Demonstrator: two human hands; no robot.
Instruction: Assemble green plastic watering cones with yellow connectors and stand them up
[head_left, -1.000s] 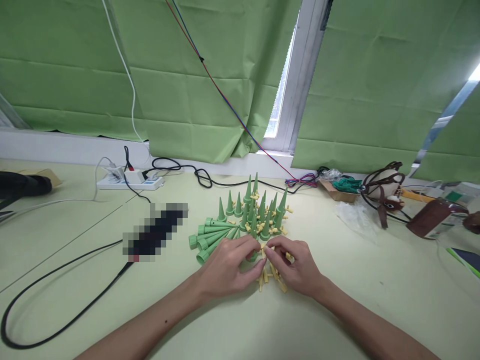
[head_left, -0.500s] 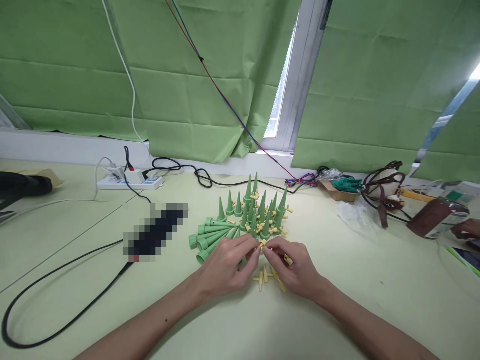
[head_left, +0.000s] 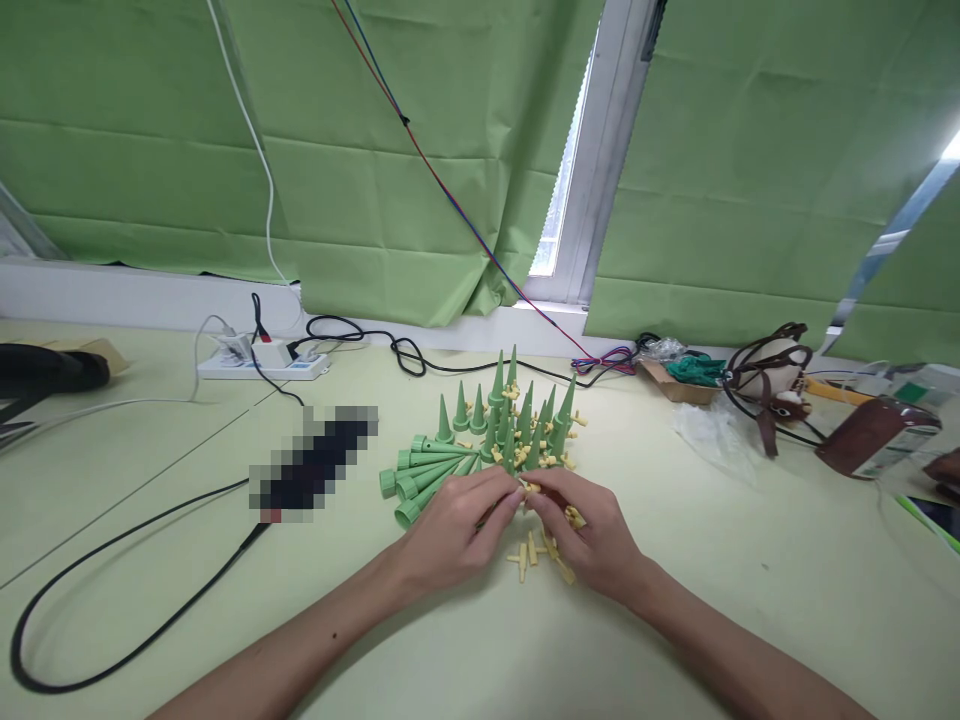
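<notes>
My left hand (head_left: 469, 525) and my right hand (head_left: 589, 530) meet fingertip to fingertip over the table. Both are closed in a pinch on a small yellow plastic valve fitting (head_left: 531, 489), which the fingers partly cover. Right behind them stand several green plastic watering spikes (head_left: 525, 415), points up, with yellow fittings on or among them. More green spikes (head_left: 427, 478) lie on their sides beyond my left hand, their caps toward the left. Loose yellow fittings (head_left: 523, 560) lie on the table below and between my hands, a few partly hidden by the right one.
On the left lie a pixelated dark object (head_left: 315, 465) with a black cable (head_left: 45, 610) and a white power strip (head_left: 262, 366). At the right are a small cardboard box (head_left: 679, 385), a plastic bag (head_left: 716, 435) and a brown bottle (head_left: 877, 437). Another person's hand (head_left: 945, 467) shows at the right edge.
My fingertips have shifted slightly around the yellow fitting, and my right fingers have turned a little. At the right edge the other person's hand has moved partly out of view.
</notes>
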